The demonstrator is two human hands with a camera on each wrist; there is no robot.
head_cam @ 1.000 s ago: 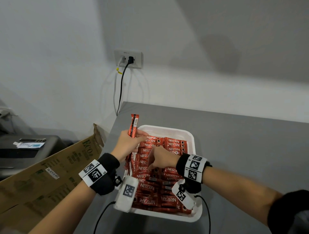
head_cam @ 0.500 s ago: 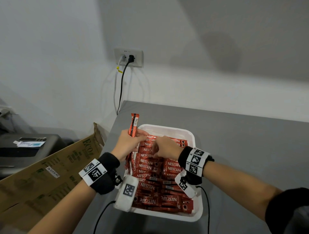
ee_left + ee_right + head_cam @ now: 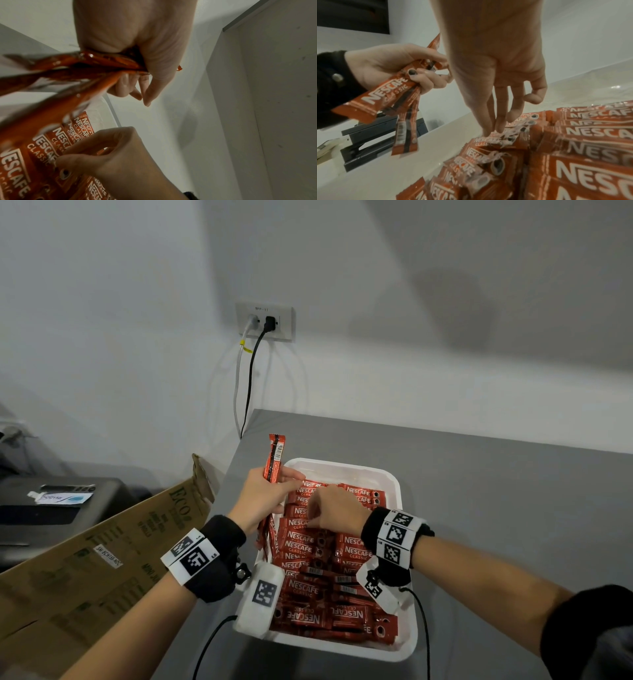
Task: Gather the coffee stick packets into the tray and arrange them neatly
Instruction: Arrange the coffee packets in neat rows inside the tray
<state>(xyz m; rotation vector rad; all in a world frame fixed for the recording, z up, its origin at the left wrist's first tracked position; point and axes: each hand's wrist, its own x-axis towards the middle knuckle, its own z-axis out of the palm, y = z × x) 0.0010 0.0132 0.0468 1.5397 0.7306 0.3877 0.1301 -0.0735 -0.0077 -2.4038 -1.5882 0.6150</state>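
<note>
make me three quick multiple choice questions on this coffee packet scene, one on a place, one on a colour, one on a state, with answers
1. Where does the cardboard box stand?
A. left of the table
B. inside the tray
C. on the wall

2. What colour is the tray?
A. black
B. white
C. blue

3. What is the left hand doing?
A. resting flat on the table
B. hanging idle
C. gripping a bunch of packets

Answers:
1. A, the box leans beside the left edge of the grey table.
2. B, its rim shows white around the red packets in the tray.
3. C, its fingers curl round the held packets, while the right hand touches those in the tray.
</note>
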